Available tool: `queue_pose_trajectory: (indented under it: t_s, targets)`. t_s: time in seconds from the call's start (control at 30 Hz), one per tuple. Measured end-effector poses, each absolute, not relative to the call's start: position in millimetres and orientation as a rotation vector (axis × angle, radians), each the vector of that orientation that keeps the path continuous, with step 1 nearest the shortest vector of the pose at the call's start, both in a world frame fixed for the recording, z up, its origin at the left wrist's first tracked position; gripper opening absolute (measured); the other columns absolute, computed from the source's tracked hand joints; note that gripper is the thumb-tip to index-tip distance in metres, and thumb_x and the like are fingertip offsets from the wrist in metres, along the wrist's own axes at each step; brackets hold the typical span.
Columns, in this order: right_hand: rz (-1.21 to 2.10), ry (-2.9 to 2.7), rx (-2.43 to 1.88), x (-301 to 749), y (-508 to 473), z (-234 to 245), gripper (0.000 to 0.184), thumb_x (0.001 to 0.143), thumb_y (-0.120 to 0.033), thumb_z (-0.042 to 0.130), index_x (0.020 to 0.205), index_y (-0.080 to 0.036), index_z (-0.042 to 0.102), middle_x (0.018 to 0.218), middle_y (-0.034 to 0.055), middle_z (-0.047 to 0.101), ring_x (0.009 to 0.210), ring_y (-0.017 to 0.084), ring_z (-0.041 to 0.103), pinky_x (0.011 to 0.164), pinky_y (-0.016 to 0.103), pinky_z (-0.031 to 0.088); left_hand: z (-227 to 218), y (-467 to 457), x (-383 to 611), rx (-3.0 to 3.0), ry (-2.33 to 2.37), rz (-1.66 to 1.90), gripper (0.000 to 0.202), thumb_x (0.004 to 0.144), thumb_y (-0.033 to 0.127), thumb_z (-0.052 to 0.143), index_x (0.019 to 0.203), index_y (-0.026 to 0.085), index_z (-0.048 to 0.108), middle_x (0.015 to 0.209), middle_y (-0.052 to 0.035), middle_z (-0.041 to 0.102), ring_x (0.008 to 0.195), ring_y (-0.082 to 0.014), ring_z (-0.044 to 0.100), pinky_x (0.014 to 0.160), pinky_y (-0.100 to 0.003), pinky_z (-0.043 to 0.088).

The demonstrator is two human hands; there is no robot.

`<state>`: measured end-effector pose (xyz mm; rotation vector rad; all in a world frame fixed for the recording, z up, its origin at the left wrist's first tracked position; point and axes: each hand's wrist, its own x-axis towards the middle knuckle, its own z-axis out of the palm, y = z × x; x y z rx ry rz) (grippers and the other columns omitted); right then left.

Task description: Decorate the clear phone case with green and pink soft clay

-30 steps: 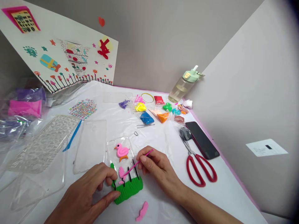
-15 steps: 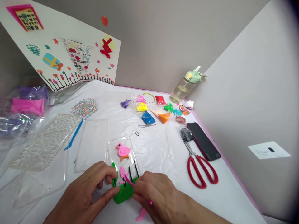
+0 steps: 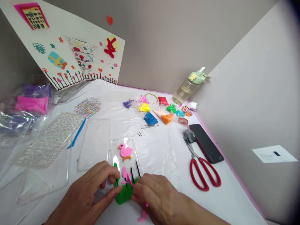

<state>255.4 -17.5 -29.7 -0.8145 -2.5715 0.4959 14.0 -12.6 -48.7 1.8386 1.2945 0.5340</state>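
Observation:
A clear phone case (image 3: pixel 114 150) lies in front of me, bearing a pink clay duck (image 3: pixel 125 152) with orange feet. Green clay grass (image 3: pixel 124 194) covers its lower end, with thin black stems and a pink clay flower (image 3: pixel 124 172) above. My left hand (image 3: pixel 93 190) grips the case's left edge, thumb on the grass and index finger by a green clay leaf (image 3: pixel 115 166). Pinched in my right hand (image 3: pixel 157 193) is a thin pink modelling tool (image 3: pixel 129 180), its tip touching the base of the pink flower. A piece of pink clay (image 3: pixel 142 216) lies below that hand.
Red-handled scissors (image 3: pixel 199 172) and a phone (image 3: pixel 206 143) lie on the right. Bagged clay (image 3: pixel 150 118), tweezers (image 3: pixel 149 126) and a water bottle (image 3: pixel 187 87) stand or lie farther back. Leftward are more clear cases (image 3: pixel 93 143), a blue tool (image 3: pixel 77 132) and gems (image 3: pixel 87 107).
The view has shifted slightly, so the scene sits a little farther right. The pink tool's tip has moved slightly at the flower; both hands stay at the case.

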Motion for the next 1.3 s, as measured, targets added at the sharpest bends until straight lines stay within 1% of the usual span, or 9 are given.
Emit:
queue_pose_trajectory:
  t_s: [0.27, 0.4, 0.53, 0.63, 0.73, 0.8, 0.93, 1.13, 1.3]
  targets:
    - [0.478, -2.509, -0.858, 256.4, -19.1, -26.5, 0.014, 0.104, -0.015, 0.04, 0.11, -0.02, 0.051, 0.077, 0.001, 0.061, 0.066, 0.015, 0.053, 0.063, 0.025, 0.045, -50.7, -11.5, 15.9, 1.807, 1.316, 0.534, 0.025, 0.094, 0.052, 0.054, 0.091, 0.029, 0.064, 0.083, 0.0015, 0.064, 0.074, -0.0199, 0.059, 0.068, -0.029, 0.05]
    - [0.483, -2.526, -0.84, 255.0, -16.1, -28.1, 0.013, 0.105, -0.019, 0.04, 0.106, -0.018, 0.052, 0.077, 0.0015, 0.06, 0.066, 0.015, 0.052, 0.063, 0.025, 0.044, -52.2, -11.7, 16.0, 1.794, 1.316, 0.522, 0.025, 0.094, 0.052, 0.053, 0.09, 0.029, 0.064, 0.084, 0.0016, 0.063, 0.075, -0.0202, 0.059, 0.069, -0.029, 0.05]
    - [0.492, -2.555, -0.815, 254.9, -14.9, -28.5, 0.018, 0.106, -0.019, 0.036, 0.107, -0.018, 0.053, 0.076, 0.0022, 0.06, 0.066, 0.016, 0.051, 0.062, 0.026, 0.043, -49.3, -12.0, 15.5, 1.799, 1.303, 0.525, 0.025, 0.094, 0.051, 0.053, 0.092, 0.029, 0.064, 0.084, 0.0016, 0.063, 0.075, -0.0202, 0.059, 0.069, -0.03, 0.05]
    - [0.492, -2.53, -0.783, 256.0, -15.3, -27.1, 0.015, 0.105, -0.02, 0.037, 0.107, -0.017, 0.052, 0.076, 0.0024, 0.06, 0.066, 0.016, 0.051, 0.061, 0.026, 0.042, -47.0, -11.4, 15.6, 1.803, 1.305, 0.526, 0.025, 0.095, 0.051, 0.053, 0.091, 0.029, 0.064, 0.083, 0.0016, 0.063, 0.074, -0.02, 0.059, 0.069, -0.029, 0.05]
    - [0.466, -2.517, -0.789, 256.0, -15.3, -26.2, 0.015, 0.104, -0.017, 0.038, 0.104, -0.016, 0.053, 0.076, 0.0019, 0.058, 0.066, 0.015, 0.05, 0.061, 0.025, 0.041, -48.0, -11.8, 15.2, 1.813, 1.297, 0.534, 0.026, 0.095, 0.051, 0.053, 0.091, 0.029, 0.064, 0.083, 0.0016, 0.063, 0.074, -0.0197, 0.058, 0.068, -0.029, 0.049]
    - [0.417, -2.531, -0.797, 255.2, -14.9, -26.6, 0.018, 0.104, -0.014, 0.037, 0.1, -0.016, 0.054, 0.074, 0.0015, 0.057, 0.065, 0.015, 0.048, 0.061, 0.025, 0.04, -49.9, -12.6, 14.5, 1.821, 1.292, 0.542, 0.026, 0.095, 0.051, 0.053, 0.09, 0.029, 0.064, 0.082, 0.002, 0.062, 0.073, -0.0193, 0.058, 0.068, -0.029, 0.049]
    - [0.376, -2.539, -0.776, 253.9, -13.6, -27.4, 0.022, 0.106, -0.016, 0.034, 0.099, -0.015, 0.055, 0.072, 0.001, 0.056, 0.063, 0.015, 0.046, 0.059, 0.025, 0.04, -53.4, -13.8, 13.0, 1.822, 1.279, 0.542, 0.024, 0.095, 0.05, 0.053, 0.092, 0.028, 0.063, 0.083, 0.0026, 0.062, 0.073, -0.0184, 0.057, 0.068, -0.028, 0.048]
    - [0.348, -2.511, -0.779, 254.5, -13.8, -27.4, 0.02, 0.103, -0.011, 0.036, 0.098, -0.015, 0.056, 0.072, 0.0013, 0.055, 0.063, 0.015, 0.046, 0.061, 0.025, 0.04, -56.5, -13.5, 13.0, 1.837, 1.275, 0.561, 0.026, 0.095, 0.052, 0.052, 0.092, 0.028, 0.062, 0.083, 0.0027, 0.061, 0.073, -0.0185, 0.057, 0.068, -0.028, 0.048]
    - [0.377, -2.515, -0.795, 255.3, -13.4, -24.2, 0.015, 0.102, -0.012, 0.04, 0.1, -0.015, 0.055, 0.074, 0.0019, 0.058, 0.065, 0.015, 0.049, 0.063, 0.025, 0.042, -56.3, -12.9, 11.8, 1.859, 1.285, 0.582, 0.026, 0.095, 0.053, 0.054, 0.091, 0.028, 0.062, 0.083, 0.0026, 0.061, 0.074, -0.0187, 0.057, 0.067, -0.027, 0.048]
